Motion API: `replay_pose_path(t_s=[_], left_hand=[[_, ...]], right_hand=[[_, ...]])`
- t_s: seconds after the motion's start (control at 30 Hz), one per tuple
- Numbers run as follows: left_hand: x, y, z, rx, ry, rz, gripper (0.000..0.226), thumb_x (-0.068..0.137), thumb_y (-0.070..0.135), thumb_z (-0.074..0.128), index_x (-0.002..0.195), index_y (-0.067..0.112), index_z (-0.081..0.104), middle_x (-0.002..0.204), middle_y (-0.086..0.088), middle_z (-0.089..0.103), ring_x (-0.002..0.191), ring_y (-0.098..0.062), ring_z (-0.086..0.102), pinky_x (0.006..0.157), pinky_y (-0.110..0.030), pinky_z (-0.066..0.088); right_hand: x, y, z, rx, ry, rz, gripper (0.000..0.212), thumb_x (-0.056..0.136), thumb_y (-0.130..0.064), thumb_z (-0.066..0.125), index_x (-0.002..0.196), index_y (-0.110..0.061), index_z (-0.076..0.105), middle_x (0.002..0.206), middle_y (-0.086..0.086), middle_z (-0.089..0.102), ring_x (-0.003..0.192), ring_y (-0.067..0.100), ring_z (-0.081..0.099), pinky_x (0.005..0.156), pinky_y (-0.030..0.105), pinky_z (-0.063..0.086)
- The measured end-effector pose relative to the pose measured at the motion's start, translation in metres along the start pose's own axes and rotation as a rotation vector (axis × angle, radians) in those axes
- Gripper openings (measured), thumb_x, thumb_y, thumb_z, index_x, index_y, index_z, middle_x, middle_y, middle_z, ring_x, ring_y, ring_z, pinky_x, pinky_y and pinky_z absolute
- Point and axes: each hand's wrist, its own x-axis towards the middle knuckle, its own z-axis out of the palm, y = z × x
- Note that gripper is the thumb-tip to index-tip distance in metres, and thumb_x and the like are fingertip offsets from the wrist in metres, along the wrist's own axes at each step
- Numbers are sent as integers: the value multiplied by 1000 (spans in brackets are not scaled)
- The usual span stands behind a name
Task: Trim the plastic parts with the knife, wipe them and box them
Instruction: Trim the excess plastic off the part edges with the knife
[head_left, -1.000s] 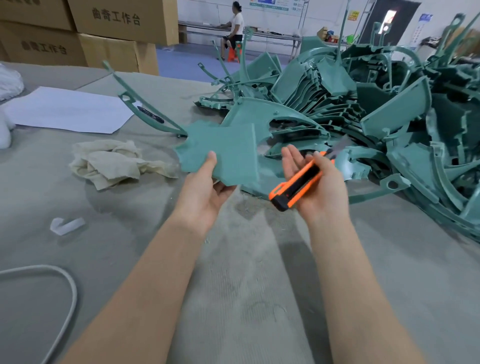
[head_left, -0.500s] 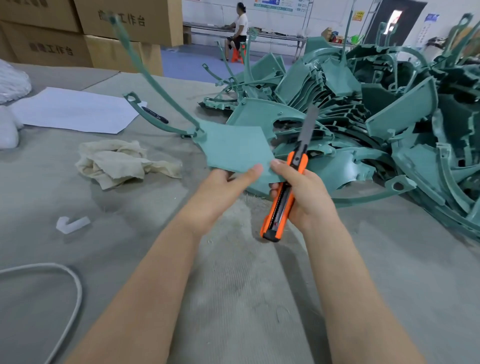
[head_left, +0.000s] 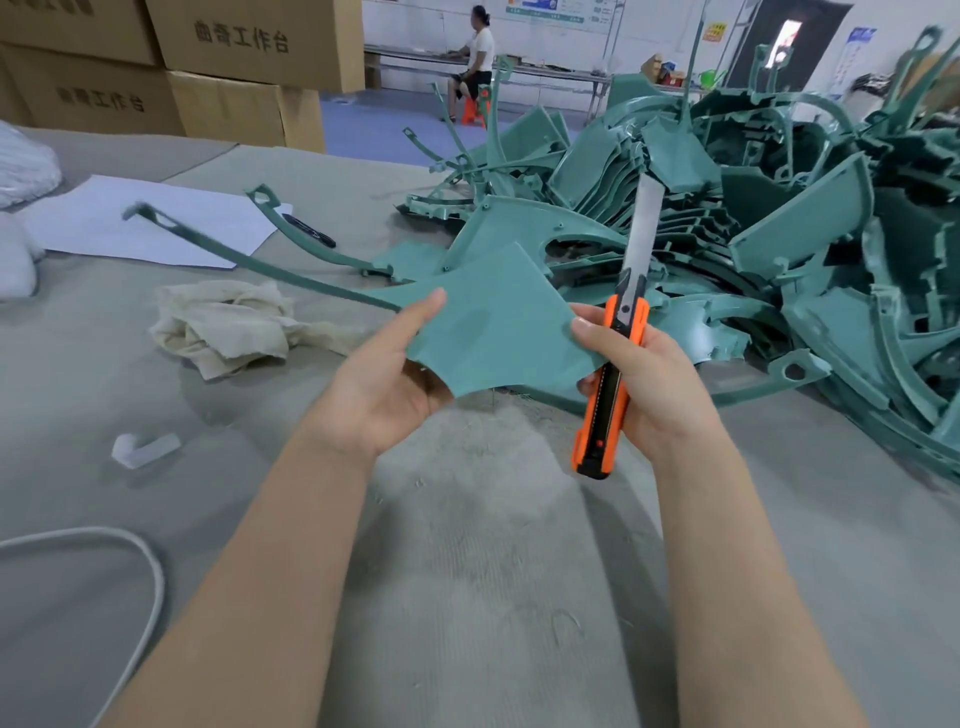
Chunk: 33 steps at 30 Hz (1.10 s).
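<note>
A teal plastic part with a flat panel and a long thin arm reaching left is held above the table. My left hand grips the panel's left edge, thumb on top. My right hand grips an orange utility knife, blade extended and pointing up, while its thumb presses the panel's right edge. A big heap of the same teal parts lies at the right and behind. A crumpled beige rag lies on the table to the left.
The grey felt-covered table has a white sheet of paper, a black pen, a small white plastic scrap and a white cable. Cardboard boxes stand at the back left. A person sits far behind.
The part's long arm has swung down from pointing up to lying out to the left. The panel has turned flatter between my hands. The knife stays upright in my right hand.
</note>
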Motion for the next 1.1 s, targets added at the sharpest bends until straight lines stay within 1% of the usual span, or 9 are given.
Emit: replay_pose_path(t_s=[0.07, 0.2, 0.33, 0.43, 0.53, 0.63, 0.77, 1.0, 1.1], left_hand=[[0, -3, 1, 8, -20, -33, 41, 78, 22, 66, 117, 12, 63, 111, -4, 71, 94, -18, 70, 77, -34, 60], [2, -7, 5, 14, 31, -32, 19, 93, 1, 52, 107, 7, 63, 92, -5, 75, 77, -15, 72, 61, -27, 59], [5, -1, 7, -132, 153, 165, 17, 96, -1, 48, 100, 7, 62, 82, -2, 75, 72, -12, 72, 58, -23, 57], [5, 4, 1, -170, 208, 149, 15, 97, 2, 46, 98, 6, 60, 77, -3, 74, 70, -14, 70, 54, -20, 56], [3, 9, -3, -161, 187, 56, 15, 96, 4, 47, 101, 3, 61, 82, -7, 72, 76, -19, 69, 48, -18, 53], [0, 11, -4, -168, 172, 6, 20, 95, 4, 46, 109, 2, 60, 90, -9, 71, 69, -18, 72, 45, -15, 51], [-2, 10, -3, -183, 132, -61, 26, 95, 3, 42, 116, -2, 57, 102, -13, 67, 71, -19, 72, 42, -15, 49], [-6, 11, -3, -200, 53, -156, 26, 93, 0, 43, 113, -8, 57, 112, -21, 67, 79, -25, 73, 47, -19, 54], [-7, 11, -5, -226, 25, -182, 29, 92, -1, 43, 116, -10, 55, 110, -24, 67, 80, -25, 73, 57, -19, 58]], right_hand=[[1, 0, 1, 19, 21, -1, 8, 86, -20, 71, 94, -19, 72, 74, -14, 71, 46, 8, 49, 52, 20, 50], [5, 4, 6, 42, 172, -26, 23, 93, -38, 63, 91, -16, 70, 68, -4, 63, 46, 10, 50, 48, 22, 48], [8, 10, 9, -178, 270, -165, 41, 99, -50, 42, 98, -12, 56, 77, 1, 58, 44, 10, 53, 45, 22, 46], [8, 12, 9, -299, 219, -225, 40, 100, -48, 40, 86, -12, 47, 68, 2, 51, 46, 13, 57, 50, 28, 51], [6, 13, 9, -452, 205, -312, 47, 101, -45, 41, 88, 0, 50, 62, 4, 54, 49, 8, 59, 56, 29, 54], [3, 13, 11, -458, 180, -391, 43, 102, -44, 40, 79, -9, 47, 58, 0, 50, 47, 10, 52, 50, 25, 47], [-2, 13, 16, -453, 160, -431, 48, 102, -44, 41, 77, -3, 43, 58, 4, 44, 48, 13, 46, 50, 37, 44], [-2, 14, 15, -424, 138, -456, 54, 101, -45, 42, 79, 4, 40, 61, 7, 37, 54, 18, 37, 48, 40, 34], [-3, 14, 16, -408, 132, -434, 49, 101, -45, 43, 70, -7, 40, 57, -1, 36, 52, 17, 35, 48, 33, 32]])
